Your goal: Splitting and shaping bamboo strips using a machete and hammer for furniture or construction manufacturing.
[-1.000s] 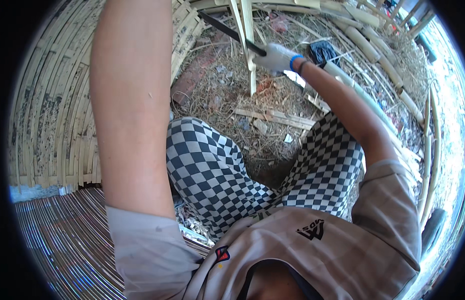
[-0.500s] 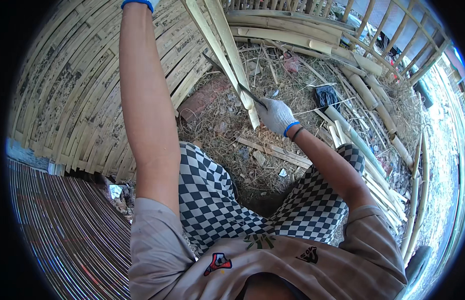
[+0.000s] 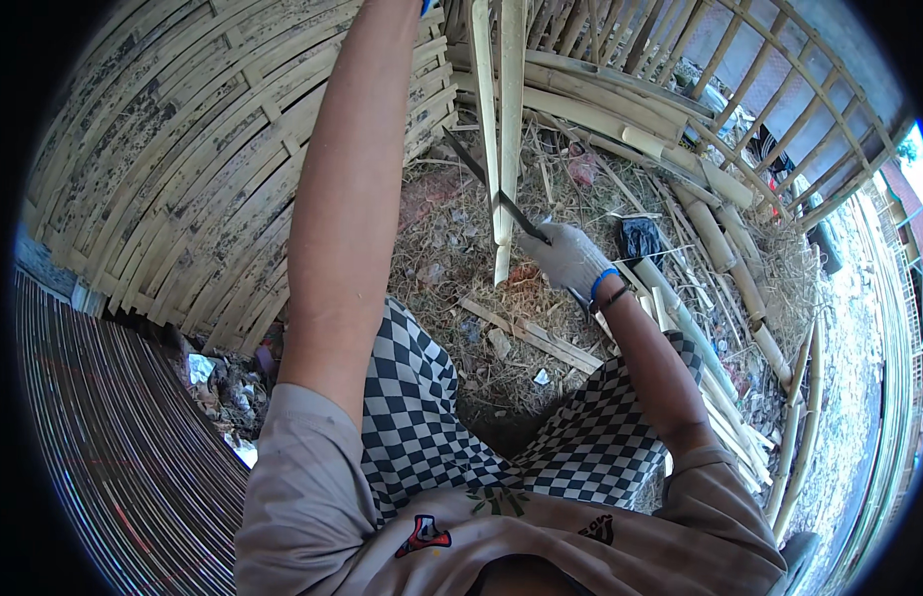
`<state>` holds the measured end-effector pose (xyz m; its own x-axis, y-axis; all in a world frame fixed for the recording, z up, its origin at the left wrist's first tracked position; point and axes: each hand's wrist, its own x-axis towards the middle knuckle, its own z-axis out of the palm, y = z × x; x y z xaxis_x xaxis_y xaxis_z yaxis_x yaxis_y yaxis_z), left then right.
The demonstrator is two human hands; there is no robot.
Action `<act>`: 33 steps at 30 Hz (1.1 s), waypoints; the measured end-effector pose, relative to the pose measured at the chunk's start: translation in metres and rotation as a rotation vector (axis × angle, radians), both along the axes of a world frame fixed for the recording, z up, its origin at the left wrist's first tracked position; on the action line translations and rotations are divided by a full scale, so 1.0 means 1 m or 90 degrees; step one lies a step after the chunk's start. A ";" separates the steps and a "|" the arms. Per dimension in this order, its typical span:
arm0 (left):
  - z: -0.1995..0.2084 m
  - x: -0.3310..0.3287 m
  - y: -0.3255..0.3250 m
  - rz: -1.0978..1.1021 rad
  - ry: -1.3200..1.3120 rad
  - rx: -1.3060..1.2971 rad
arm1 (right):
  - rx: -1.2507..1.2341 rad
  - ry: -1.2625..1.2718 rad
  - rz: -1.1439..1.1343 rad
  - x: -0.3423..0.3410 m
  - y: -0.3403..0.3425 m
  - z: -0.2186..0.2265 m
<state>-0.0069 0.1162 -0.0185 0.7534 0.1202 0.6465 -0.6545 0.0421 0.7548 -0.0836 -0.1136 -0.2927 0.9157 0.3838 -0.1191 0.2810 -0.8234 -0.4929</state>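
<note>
My right hand (image 3: 570, 260), in a white knitted glove with a blue cuff, is closed around the handle of a long dark-bladed machete (image 3: 468, 157). The blade slants up to the left and lies across a long pale bamboo piece (image 3: 510, 89), which is split lengthwise into two strips above it. The strips run up past the top edge of the view, and their lower end hangs over the littered ground. My left arm reaches up beside them; only a bit of blue cuff shows at the top edge, and that hand is outside the picture.
A woven bamboo wall panel (image 3: 183, 149) stands at the left. Bamboo poles (image 3: 714, 233) and split strips (image 3: 734, 422) lie to the right, near a black plastic bag (image 3: 638, 239). Flat slats (image 3: 531, 336) lie on the ground before my checkered trousers. A bamboo fence (image 3: 779, 89) rises at the far right.
The view has shifted, and the bamboo strips now hang more upright. My left arm has moved right and farther up. The machete still crosses the strips in my right hand.
</note>
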 end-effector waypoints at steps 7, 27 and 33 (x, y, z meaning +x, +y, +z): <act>-0.006 0.005 -0.026 0.243 0.019 -0.120 | 0.187 0.153 -0.024 0.009 -0.013 -0.027; 0.001 0.018 0.005 -0.144 0.148 -0.192 | 0.208 0.222 -0.019 0.001 -0.015 -0.020; 0.002 0.005 -0.020 0.003 0.179 -0.212 | 0.206 0.221 -0.030 -0.001 -0.021 -0.019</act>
<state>-0.0018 0.0959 -0.0165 0.8936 0.2914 0.3414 -0.4261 0.3114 0.8494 -0.0847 -0.1343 -0.3117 0.8604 0.4101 -0.3025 0.0196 -0.6199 -0.7844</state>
